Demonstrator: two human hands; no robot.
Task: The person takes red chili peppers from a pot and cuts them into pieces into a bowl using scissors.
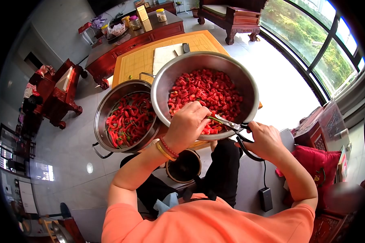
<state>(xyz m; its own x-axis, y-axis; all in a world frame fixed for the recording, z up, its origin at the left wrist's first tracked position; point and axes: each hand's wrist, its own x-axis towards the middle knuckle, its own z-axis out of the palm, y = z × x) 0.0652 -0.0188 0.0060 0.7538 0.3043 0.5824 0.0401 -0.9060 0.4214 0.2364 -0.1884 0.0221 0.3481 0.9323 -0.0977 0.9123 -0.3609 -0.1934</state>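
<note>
Left hand (190, 123) pinches a chili (211, 118), right hand (267, 139) grips scissors (233, 125), both above the basin (247, 79) at the desk's (202, 39) near edge, presumably so pieces fall inside.

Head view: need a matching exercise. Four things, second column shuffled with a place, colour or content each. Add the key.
Things
1. scissors
2. wide metal basin
3. two-handled pot
4. cushion

Descriptions
a. deep red, off to the person's right
b. holds long red peppers
c. in the right hand
d. holds short red pepper pieces

Pairs: 1-c, 2-d, 3-b, 4-a
</note>
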